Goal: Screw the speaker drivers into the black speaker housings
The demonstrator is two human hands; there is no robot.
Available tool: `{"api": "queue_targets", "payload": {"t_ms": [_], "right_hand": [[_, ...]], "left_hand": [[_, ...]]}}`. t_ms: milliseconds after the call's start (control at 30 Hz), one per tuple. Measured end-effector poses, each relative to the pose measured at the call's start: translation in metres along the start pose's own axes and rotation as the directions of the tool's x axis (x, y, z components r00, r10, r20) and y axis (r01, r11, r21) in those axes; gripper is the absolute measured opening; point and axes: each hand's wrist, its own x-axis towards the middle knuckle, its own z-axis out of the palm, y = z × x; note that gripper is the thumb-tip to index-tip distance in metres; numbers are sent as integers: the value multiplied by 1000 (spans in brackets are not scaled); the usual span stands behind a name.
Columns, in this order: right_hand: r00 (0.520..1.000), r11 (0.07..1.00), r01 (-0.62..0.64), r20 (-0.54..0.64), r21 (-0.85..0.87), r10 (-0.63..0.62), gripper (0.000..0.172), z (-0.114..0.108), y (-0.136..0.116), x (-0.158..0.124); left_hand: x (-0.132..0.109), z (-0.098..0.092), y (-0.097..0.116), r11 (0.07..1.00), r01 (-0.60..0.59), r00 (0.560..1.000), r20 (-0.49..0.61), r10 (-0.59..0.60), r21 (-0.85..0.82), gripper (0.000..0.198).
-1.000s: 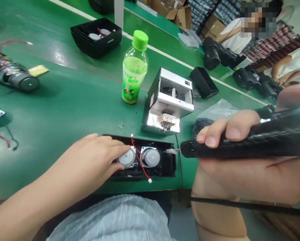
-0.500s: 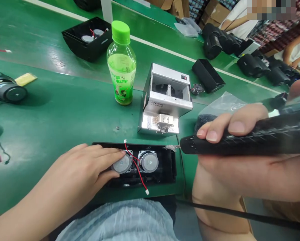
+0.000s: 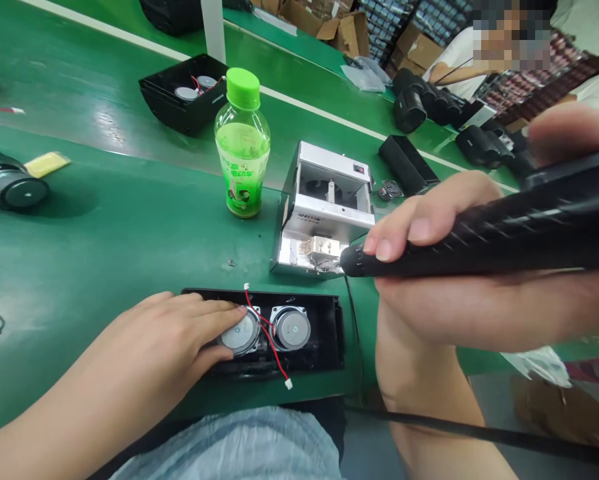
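My right hand [image 3: 429, 223] is wrapped around a black electric screwdriver [image 3: 509, 233], held almost level. Its tip is at the metal outlet block on the front of a silver screw feeder [image 3: 307, 227]; whether a screw sits on the bit cannot be made out. Below lies a long black speaker housing [image 3: 327, 333] with two round speaker drivers in it. The fingers and thumb of my left hand [image 3: 174, 340] grip the left speaker driver [image 3: 243, 333]. The right speaker driver [image 3: 294, 331] is untouched. Red wires [image 3: 281, 361] with white plugs cross between the two.
A green-capped bottle [image 3: 243, 153] stands left of the feeder. Behind it is another black housing [image 3: 177, 110] with drivers. A loose driver [image 3: 390, 191] and a black box [image 3: 408, 163] lie beyond the feeder. A black cable [image 3: 353, 320] runs beside my housing. A person [image 3: 462, 53] sits across.
My right hand has brought the screwdriver up and left, from beside the housing's top right corner to the feeder's outlet. My left hand keeps its hold on the left driver. The view has shifted slightly.
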Motion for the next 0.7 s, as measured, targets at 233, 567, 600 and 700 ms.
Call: {"api": "queue_targets", "payload": {"t_ms": [233,567,600,700], "right_hand": [[993,993,93,-74,78,-87,90,17,26,7],[985,971,174,-35,161,-171,71,8,39,5],[987,978,158,-42,139,-153,73,8,38,5],[989,991,119,-97,56,-113,85,9,37,5]], "left_hand": [[-2,5,2,999,36,999,-16,-36,-7,31],[-1,5,3,1000,22,999,-25,-22,3,34],[-1,6,3,1000,23,999,-24,-23,-1,34],[0,5,3,999,31,999,-21,-31,-23,36]]}}
